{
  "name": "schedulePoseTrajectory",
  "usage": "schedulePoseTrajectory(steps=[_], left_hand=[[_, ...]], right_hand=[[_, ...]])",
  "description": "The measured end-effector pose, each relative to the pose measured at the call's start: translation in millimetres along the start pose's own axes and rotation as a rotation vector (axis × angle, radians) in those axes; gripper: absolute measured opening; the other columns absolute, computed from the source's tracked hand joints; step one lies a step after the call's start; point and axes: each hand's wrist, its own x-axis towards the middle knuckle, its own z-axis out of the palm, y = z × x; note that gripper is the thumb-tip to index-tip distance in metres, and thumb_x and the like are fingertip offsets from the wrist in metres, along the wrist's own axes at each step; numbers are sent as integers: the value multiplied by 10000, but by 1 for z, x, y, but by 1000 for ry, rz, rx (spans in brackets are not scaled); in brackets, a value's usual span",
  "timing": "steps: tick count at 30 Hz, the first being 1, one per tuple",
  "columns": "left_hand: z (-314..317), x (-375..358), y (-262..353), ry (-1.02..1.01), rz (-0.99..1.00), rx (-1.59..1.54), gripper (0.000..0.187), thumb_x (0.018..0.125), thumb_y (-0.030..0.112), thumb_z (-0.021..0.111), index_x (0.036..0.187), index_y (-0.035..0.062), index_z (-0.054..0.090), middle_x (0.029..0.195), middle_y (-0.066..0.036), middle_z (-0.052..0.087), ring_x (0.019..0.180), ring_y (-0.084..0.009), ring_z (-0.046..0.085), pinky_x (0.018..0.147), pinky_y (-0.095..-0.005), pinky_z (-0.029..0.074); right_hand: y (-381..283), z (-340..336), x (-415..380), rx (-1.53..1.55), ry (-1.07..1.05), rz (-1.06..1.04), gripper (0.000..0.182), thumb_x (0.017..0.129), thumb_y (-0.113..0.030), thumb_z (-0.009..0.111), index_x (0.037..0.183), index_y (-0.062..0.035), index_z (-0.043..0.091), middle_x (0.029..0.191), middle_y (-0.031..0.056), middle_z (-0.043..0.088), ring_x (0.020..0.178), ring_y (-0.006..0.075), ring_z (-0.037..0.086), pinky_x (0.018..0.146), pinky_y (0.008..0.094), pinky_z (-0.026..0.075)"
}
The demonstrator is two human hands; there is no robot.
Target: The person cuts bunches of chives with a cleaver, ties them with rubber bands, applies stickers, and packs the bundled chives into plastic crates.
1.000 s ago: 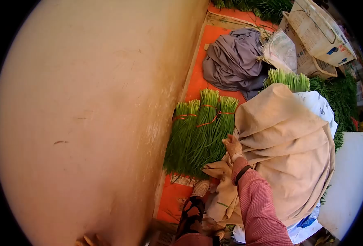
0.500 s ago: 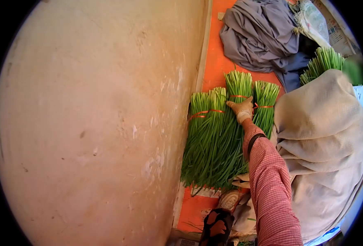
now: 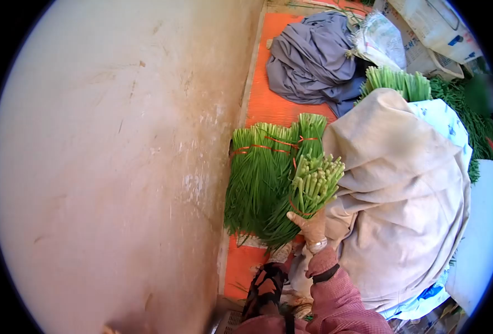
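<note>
My right hand (image 3: 310,224), in a tan glove, is closed around the lower side of a bunch of garlic chives (image 3: 316,181). This bunch is tilted, its pale cut ends pointing up towards me, and a red band circles it. Beside it, several more banded bunches of chives (image 3: 257,178) lie side by side against the wall, cut ends away from me. A smeared tan shape at the bottom left edge may be my left hand (image 3: 110,330); its fingers cannot be made out.
A pale wall (image 3: 118,156) fills the left. Orange sheeting (image 3: 268,108) covers the surface, with crumpled grey cloth (image 3: 313,58) at the back. A beige cloth (image 3: 402,195) covers a heap on the right, with more cut stems (image 3: 399,83) behind it. My shoe (image 3: 281,253) is below the bunches.
My right hand has left the top of a bunch in the row and come nearer to me. It now grips a tilted bunch in front of the row. The view has shifted rightwards.
</note>
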Motion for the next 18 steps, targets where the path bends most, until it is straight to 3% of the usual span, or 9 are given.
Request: schedulePoseTrajectory(steps=[1,2,4,7,9,11,13,15,18], left_hand=[[-12,26,32,-73,-36,-128,974,709,476,659,1402,231,20,1403,-148,258,1279,-410,218,975,-657,114],[-14,42,47,21,48,-406,857,711,495,625,1316,-19,302,1352,-214,307,1246,-394,273,1016,-509,174],[-20,76,91,-342,18,-1444,1105,612,482,732,1358,-55,120,1374,-243,228,1287,-326,199,1049,-423,157],[6,105,141,-864,547,-1627,1203,556,467,785,1352,-58,51,1385,-205,206,1252,-271,271,1017,-396,257],[33,57,162,-1633,545,-1893,1073,592,434,773,1349,-20,163,1333,-159,330,1183,-231,383,962,-356,346],[24,8,166,-2105,436,-1955,1066,595,438,769,1350,-14,167,1330,-156,334,1181,-231,386,962,-356,346],[-12,-32,158,-2283,356,-1951,1060,598,441,765,1351,-8,170,1327,-152,339,1179,-230,388,962,-357,347],[-47,-58,149,-2371,341,-1948,1053,602,445,761,1352,-2,173,1324,-149,343,1177,-229,390,962,-358,347],[-93,-91,143,-2445,456,-1881,1043,606,451,756,1353,7,177,1320,-143,350,1174,-228,393,962,-359,347]], right_hand=[[-14,-2,-19,-3,6,-8,927,571,-178,827,1289,4,270,1167,122,495,1070,237,480,909,328,393],[-28,-6,-38,35,-13,63,856,578,-125,816,1260,0,315,1141,102,510,1046,218,492,895,329,405],[-67,0,-82,180,-43,121,713,602,-44,786,1207,-16,410,1116,74,525,1015,195,507,881,326,414],[-99,2,-159,418,-213,427,704,614,-39,771,1217,-28,409,1133,63,517,1056,192,478,907,327,391],[-121,3,-209,554,-336,501,807,618,-27,761,1295,-44,321,1214,69,459,1118,185,430,941,336,355],[-143,-5,-250,472,-263,418,864,678,-138,736,1356,-65,206,1303,90,371,1177,202,381,975,347,321],[-162,-46,-273,519,-404,56,860,772,-401,634,1379,-61,128,1354,116,302,1210,249,358,988,369,318],[-168,-115,-275,888,-305,377,928,769,-635,464,1377,-36,101,1343,139,324,1220,297,350,988,398,327],[-190,-165,-277,987,-386,480,808,789,-612,435,1330,-41,252,1235,136,438,1099,251,465,907,366,412]])
